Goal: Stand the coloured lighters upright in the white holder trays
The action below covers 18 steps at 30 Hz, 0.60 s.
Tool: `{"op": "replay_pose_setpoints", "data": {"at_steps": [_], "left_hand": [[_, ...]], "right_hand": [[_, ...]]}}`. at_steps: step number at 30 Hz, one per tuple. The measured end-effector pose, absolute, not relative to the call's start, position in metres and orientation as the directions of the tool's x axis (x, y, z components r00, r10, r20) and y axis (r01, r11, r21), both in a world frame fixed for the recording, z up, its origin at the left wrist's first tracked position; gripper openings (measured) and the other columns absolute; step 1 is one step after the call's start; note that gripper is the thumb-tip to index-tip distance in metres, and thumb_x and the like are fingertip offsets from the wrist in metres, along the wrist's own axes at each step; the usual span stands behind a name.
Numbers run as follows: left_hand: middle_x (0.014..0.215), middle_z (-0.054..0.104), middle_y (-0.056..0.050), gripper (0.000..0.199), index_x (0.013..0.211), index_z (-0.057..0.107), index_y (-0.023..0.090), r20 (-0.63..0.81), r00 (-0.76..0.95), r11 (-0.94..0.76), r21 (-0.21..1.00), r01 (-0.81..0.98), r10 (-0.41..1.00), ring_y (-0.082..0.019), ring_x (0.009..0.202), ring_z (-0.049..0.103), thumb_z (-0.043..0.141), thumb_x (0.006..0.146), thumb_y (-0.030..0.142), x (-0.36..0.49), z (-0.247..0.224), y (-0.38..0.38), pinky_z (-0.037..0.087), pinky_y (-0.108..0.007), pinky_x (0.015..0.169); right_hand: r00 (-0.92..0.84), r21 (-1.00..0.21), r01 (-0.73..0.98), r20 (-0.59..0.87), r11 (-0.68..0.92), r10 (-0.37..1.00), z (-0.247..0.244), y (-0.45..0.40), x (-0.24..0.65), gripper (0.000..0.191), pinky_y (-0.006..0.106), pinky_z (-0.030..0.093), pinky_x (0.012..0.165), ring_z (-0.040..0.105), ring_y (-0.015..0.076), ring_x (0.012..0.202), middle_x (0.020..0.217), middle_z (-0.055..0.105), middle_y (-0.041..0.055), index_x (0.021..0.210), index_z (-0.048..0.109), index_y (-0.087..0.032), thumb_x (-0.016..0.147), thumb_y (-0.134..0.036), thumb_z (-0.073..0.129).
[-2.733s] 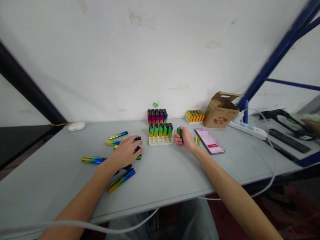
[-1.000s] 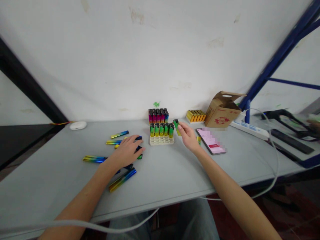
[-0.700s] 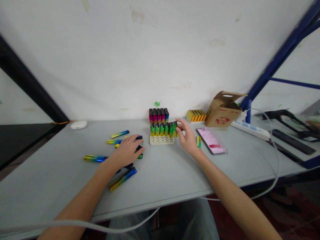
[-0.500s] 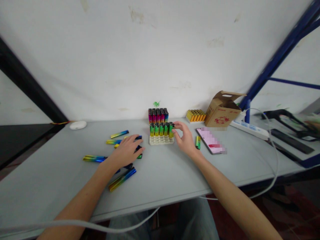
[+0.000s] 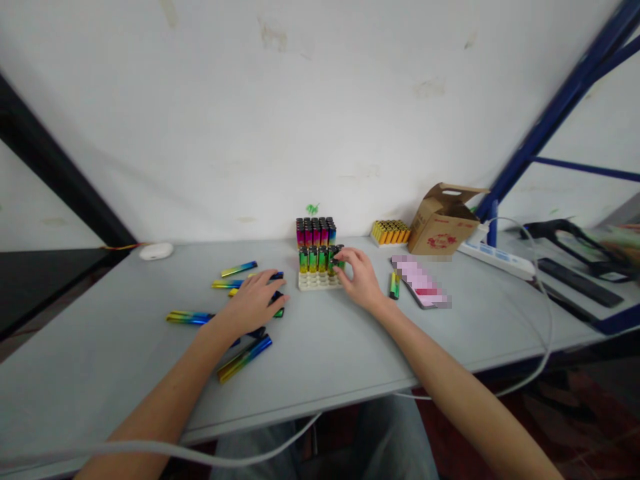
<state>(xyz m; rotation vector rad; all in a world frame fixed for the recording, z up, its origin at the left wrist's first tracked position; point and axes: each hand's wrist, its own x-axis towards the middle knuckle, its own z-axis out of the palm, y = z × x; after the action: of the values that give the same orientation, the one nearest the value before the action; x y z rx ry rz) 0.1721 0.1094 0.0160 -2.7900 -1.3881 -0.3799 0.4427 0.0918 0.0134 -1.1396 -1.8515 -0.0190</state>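
Observation:
A white holed tray (image 5: 306,281) holds a row of upright green-yellow lighters (image 5: 313,260) along its back; bare holes show at its front. My right hand (image 5: 361,280) is at the tray's right side, thumb and fingers closed on the upper part of a lighter (image 5: 331,261) near the row's right end. The fingers partly hide the rightmost lighter. My left hand (image 5: 256,300) lies over several loose blue-yellow lighters, fingers apart and not gripping. Among those loose pieces, a lighter (image 5: 245,359) shows in front of the left wrist, and others (image 5: 189,317) stick out left of it.
Behind the tray stands a block of pink-and-blue lighters (image 5: 316,233). Farther right are a tray of orange lighters (image 5: 392,232), an open cardboard box (image 5: 443,223), a phone (image 5: 420,281), a single lighter (image 5: 395,285) and a power strip (image 5: 500,260). A white case (image 5: 156,251) lies at left.
My right hand has shifted slightly left, from the rightmost lighter of the row to the one beside it. The left hand has stayed in place.

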Motion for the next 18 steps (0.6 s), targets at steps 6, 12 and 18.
{"op": "replay_pose_setpoints", "data": {"at_steps": [6,12,18], "left_hand": [[0.134,0.051,-0.015,0.045,0.118,0.062,0.017,0.197,0.584,-0.606,0.075,0.792,0.788,-0.031,0.121,0.05,0.039,0.091,0.045,0.172,0.017,0.108,0.038,-0.048,0.105],[0.134,0.051,-0.016,0.046,0.118,0.062,0.015,0.188,0.595,-0.615,0.069,0.786,0.781,-0.031,0.122,0.049,0.039,0.091,0.044,0.172,0.019,0.108,0.037,-0.047,0.105],[0.134,0.051,-0.015,0.045,0.118,0.062,0.017,0.178,0.585,-0.602,0.063,0.796,0.791,-0.029,0.122,0.049,0.04,0.091,0.044,0.172,0.02,0.108,0.037,-0.045,0.106]], "right_hand": [[-0.134,-0.291,0.781,0.785,0.552,0.604,0.019,0.089,0.445,0.017,0.045,0.039,0.1,0.05,0.0256,0.114,0.113,0.058,0.009,0.102,0.061,-0.024,0.086,-0.024,0.056],[-0.072,-0.354,0.771,0.778,0.529,0.625,0.018,0.093,0.448,0.017,0.043,0.041,0.097,0.05,0.0251,0.111,0.115,0.055,0.0095,0.103,0.063,-0.024,0.088,-0.028,0.055],[-0.079,-0.394,0.719,0.772,0.573,0.63,0.017,0.102,0.443,0.017,0.042,0.039,0.1,0.05,0.0242,0.113,0.117,0.056,0.0097,0.101,0.063,-0.022,0.089,-0.03,0.053]]}}
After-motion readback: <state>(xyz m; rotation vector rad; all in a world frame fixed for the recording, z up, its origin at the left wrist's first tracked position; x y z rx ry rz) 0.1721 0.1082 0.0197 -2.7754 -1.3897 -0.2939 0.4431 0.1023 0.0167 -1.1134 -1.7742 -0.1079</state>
